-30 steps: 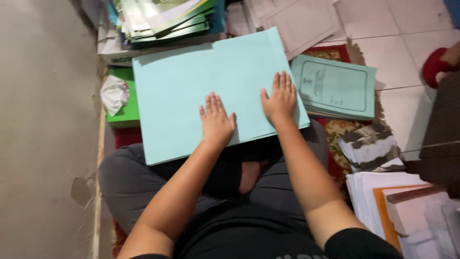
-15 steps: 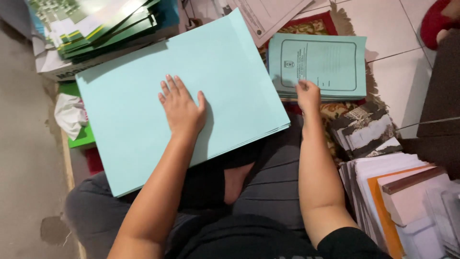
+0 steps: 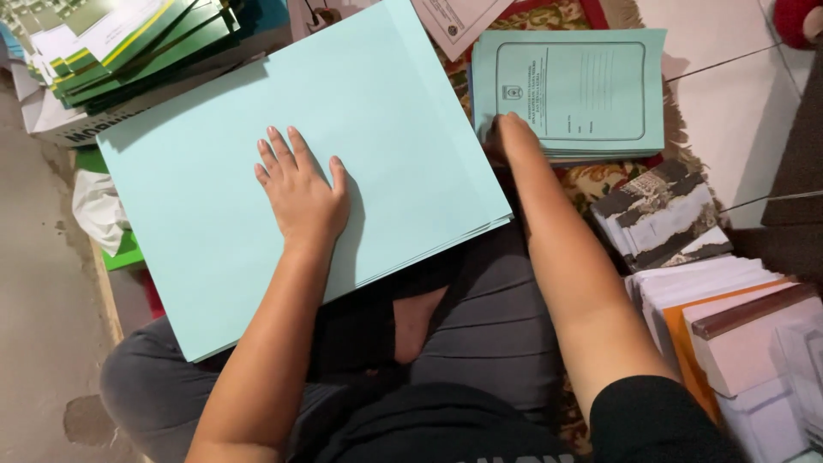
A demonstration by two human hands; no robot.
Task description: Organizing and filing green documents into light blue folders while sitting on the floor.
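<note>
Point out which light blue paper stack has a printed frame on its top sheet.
The smaller light blue stack at upper right, touched by the right hand. The large light blue sheets under the left hand are blank.

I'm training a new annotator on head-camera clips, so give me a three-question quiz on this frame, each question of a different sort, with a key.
1. True or false: the left hand lies flat, fingers spread, on the large light blue sheets.
2. Multiple choice: the right hand reaches to
A) the red object at the top right corner
B) the stack of printed light green folders
C) the crumpled white tissue
3. Fill in: the pile of dark green booklets lies at the top ____ of the picture.

Key: 1 true; 2 B; 3 left.
</note>
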